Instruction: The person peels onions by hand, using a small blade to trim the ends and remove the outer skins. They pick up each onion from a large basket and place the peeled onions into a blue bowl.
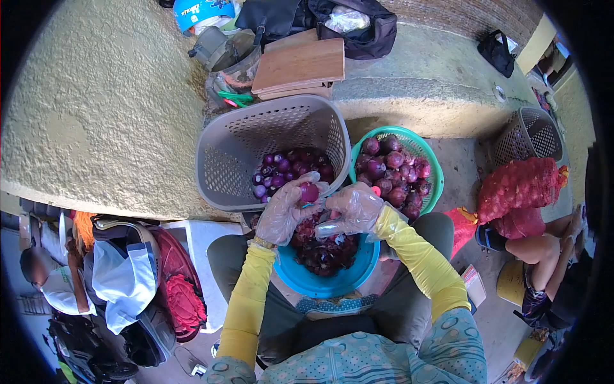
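My left hand [283, 212], in a clear plastic glove, grips a red onion [309, 192] above the blue basin [281, 276]. Close to its right, my gloved right hand [355, 210] has its fingers curled together; what they hold, if anything, is hard to make out. Dark onion skins [326, 254] lie in the basin below both hands. Beyond my left hand, a grey perforated basket [214, 163] contains several shiny purple onions [281, 168]. A green colander [437, 169] beside it is heaped with onions [398, 173] in their skins.
Red mesh sacks of onions [521, 192] lie at the right, near a seated person's leg [540, 256]. Another grey basket [527, 137] stands behind them. Wooden boards [299, 67] and bags [364, 29] rest on the ledge ahead. Another person [61, 281] is at the far left.
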A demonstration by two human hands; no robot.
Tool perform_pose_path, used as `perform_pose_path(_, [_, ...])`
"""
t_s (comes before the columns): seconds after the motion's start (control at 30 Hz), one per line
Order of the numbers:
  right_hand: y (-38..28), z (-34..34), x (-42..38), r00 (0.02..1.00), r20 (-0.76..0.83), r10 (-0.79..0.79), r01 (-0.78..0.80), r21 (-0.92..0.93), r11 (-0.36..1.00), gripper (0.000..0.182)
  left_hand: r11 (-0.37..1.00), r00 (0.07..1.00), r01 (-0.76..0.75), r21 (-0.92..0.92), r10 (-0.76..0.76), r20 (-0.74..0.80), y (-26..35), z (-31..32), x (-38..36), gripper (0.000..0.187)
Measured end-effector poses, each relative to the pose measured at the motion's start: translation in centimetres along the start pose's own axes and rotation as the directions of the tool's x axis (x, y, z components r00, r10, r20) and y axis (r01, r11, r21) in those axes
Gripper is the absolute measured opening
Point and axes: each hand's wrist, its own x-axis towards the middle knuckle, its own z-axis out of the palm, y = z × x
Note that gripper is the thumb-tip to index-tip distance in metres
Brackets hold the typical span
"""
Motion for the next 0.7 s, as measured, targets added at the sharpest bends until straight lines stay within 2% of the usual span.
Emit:
perform_pose_path(0.17, [0.4, 0.8, 0.0, 0.996, -0.056, -0.068, 0.068, -0.007, 0.998, 0.052, 0.998, 0.998, -0.066, -0.005, 0.066, -0.001, 0.0, -0.1, 0.1, 0.046])
perform_pose_path(0.23, [0.3, 0.6, 0.0, 0.989, 0.148, -0.006, 0.007, -0.004, 1.0, 0.056, 0.998, 0.998, -0.06, -0.01, 0.06, -0.033, -0.1, -0.1, 0.2, 0.045])
perform_pose_path(0.27, [0.5, 0.9, -0.1, 0.989, 0.149, -0.007, 0.007, -0.004, 1.0, 0.056, 0.998, 0.997, -0.054, -0.014, 0.053, -0.064, -0.2, -0.2, 0.3, 0.043])
perform_pose_path(0.3, [0.9, 1.7, -0.4, 0.968, 0.24, 0.076, -0.067, -0.045, 0.997, 0.058, 0.998, 0.997, -0.054, -0.014, 0.053, -0.065, -0.5, -0.6, 0.3, 0.043])
perform_pose_path(0.33, [1.2, 2.6, -0.8, 0.932, 0.326, 0.161, -0.138, -0.093, 0.986, 0.06, 0.997, 0.99, -0.063, -0.053, 0.056, -0.13, -0.9, -1.1, 0.4, 0.045])
perform_pose_path(0.37, [1.4, 3.6, -1.1, 0.864, 0.421, 0.276, -0.196, -0.223, 0.955, 0.054, 0.993, 0.98, -0.075, -0.092, 0.056, -0.192, -1.2, -1.5, 0.5, 0.047])
perform_pose_path(0.53, [4.3, 7.7, -3.0, 0.796, 0.477, 0.372, -0.291, -0.237, 0.927, 0.044, 0.988, 0.971, -0.132, -0.081, 0.112, -0.211, -1.5, -1.1, 0.8, 0.044])
perform_pose_path(0.6, [6.0, 9.4, -3.2, 0.797, 0.494, 0.348, -0.318, -0.148, 0.937, 0.037, 0.986, 0.963, -0.142, -0.085, 0.117, -0.243, -1.6, -1.1, 0.9, 0.043])
perform_pose_path(0.7, [7.7, 11.3, -3.2, 0.775, 0.517, 0.364, -0.314, -0.185, 0.931, 0.04, 0.977, 0.946, -0.158, -0.142, 0.109, -0.306, -1.7, -1.3, 1.2, 0.036])
